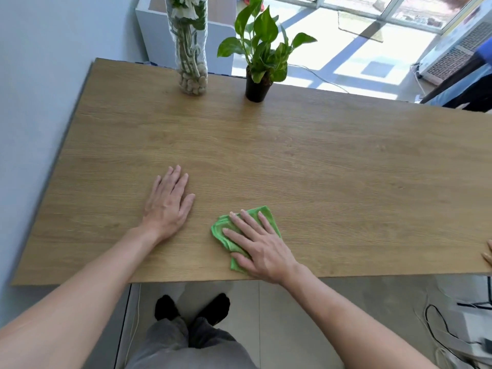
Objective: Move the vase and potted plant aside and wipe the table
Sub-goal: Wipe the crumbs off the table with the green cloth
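Both forearms are bare to well above the wrist, with no sleeve, watch, ring or bracelet showing on either the left hand (167, 206) or the right hand (262, 249). Below the near edge of the table (346, 182) the person wears loose grey trousers (186, 344) whose legs fall in soft folds. Just beyond the trouser hems, nearer the table, are two black socks (217, 307), without shoes.

bright daylight | window (372, 12) glare | wide-angle edge distortion
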